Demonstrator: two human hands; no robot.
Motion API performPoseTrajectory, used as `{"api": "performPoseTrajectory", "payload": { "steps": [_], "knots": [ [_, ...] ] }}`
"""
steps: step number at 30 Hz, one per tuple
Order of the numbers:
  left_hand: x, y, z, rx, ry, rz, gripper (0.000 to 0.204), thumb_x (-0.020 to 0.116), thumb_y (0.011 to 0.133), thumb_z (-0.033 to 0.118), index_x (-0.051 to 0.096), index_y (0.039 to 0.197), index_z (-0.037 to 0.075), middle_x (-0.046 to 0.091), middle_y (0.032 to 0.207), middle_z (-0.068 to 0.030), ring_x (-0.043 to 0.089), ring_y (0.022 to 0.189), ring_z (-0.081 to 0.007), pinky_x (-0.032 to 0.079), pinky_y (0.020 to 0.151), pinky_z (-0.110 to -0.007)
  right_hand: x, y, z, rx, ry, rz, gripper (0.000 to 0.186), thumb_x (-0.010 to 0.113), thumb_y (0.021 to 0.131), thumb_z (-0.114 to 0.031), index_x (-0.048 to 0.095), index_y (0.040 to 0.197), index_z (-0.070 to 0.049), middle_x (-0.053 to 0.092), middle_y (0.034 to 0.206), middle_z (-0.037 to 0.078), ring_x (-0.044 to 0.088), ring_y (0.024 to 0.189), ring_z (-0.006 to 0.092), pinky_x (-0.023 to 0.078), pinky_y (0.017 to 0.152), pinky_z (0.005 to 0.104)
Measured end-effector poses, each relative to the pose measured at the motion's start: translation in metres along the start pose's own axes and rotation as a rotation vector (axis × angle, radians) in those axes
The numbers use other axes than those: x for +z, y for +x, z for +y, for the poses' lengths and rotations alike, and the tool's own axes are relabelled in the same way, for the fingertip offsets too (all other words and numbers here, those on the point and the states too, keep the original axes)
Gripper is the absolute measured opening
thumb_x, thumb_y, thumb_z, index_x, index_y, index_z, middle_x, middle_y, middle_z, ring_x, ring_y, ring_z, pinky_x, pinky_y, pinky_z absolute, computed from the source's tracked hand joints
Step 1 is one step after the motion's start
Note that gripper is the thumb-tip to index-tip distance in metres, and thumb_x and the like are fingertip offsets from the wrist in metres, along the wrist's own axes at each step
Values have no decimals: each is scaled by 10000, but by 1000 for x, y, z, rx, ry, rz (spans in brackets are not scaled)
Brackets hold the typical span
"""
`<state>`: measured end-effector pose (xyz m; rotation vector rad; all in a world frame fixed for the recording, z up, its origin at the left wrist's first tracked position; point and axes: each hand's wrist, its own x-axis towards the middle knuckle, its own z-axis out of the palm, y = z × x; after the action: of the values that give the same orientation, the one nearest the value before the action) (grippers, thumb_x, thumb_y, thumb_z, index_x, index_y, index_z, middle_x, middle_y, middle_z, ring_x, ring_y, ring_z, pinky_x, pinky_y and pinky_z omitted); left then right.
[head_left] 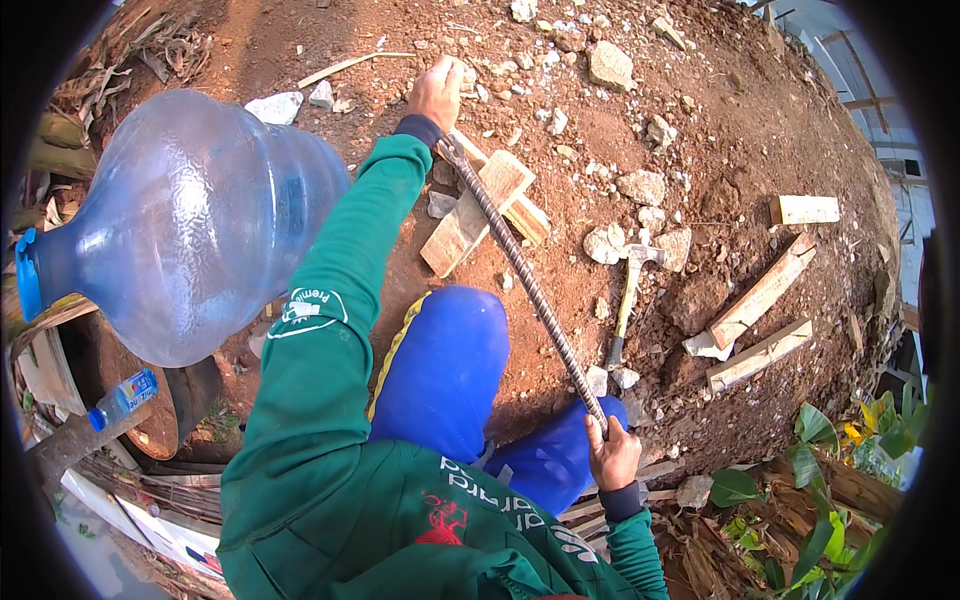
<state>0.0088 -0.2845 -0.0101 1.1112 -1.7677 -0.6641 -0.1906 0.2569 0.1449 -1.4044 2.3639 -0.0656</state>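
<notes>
My left hand (435, 92) is closed at the top centre, above the upper end of a long ridged metal bar (520, 262); what its fingers hold is hidden. My right hand (612, 455) grips the bar's lower end, below centre right. The bar runs diagonally over crossed short wooden boards (455, 235) on the dirt. Right of the bar, a hammer-like tool (628, 300) with a metal head lies among pale stones (640, 187). My bent knee (440, 360), in blue trousers, is below the boards.
A large blue plastic water jug (190, 210) lies at the left, with a small bottle (130, 395) below it. Loose wooden blocks (760, 290) and rubble lie at the right. Leafy plants (830, 490) grow at lower right; dry plant debris (160, 40) lies at upper left.
</notes>
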Motion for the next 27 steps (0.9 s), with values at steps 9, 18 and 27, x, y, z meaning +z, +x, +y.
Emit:
{"api": "performPoseTrajectory", "payload": {
  "steps": [9,18,27],
  "knots": [
    [-3,3,15,-94,-2,-73,301,433,1028,301,608,1010,57,684,929,-238,649,905,-436,501,814,-499,19,-3,12,-23,-23,33,474,650,935,-499,586,748,-68,592,551,183,617,522,405,482,489,491],
    [-3,2,12,-114,-30,-8,258,454,1023,249,644,1043,77,649,740,-77,644,699,-221,501,667,-366,41,2,21,43,-47,7,498,650,923,-520,577,724,-70,598,568,203,621,551,414,490,520,507],
    [-8,0,22,-102,-30,-42,296,452,1026,306,606,1007,53,709,907,-191,669,879,-405,514,777,-472,53,1,24,7,-14,63,543,588,937,-577,577,729,-75,601,583,204,635,588,412,499,562,506]
  ]
}}
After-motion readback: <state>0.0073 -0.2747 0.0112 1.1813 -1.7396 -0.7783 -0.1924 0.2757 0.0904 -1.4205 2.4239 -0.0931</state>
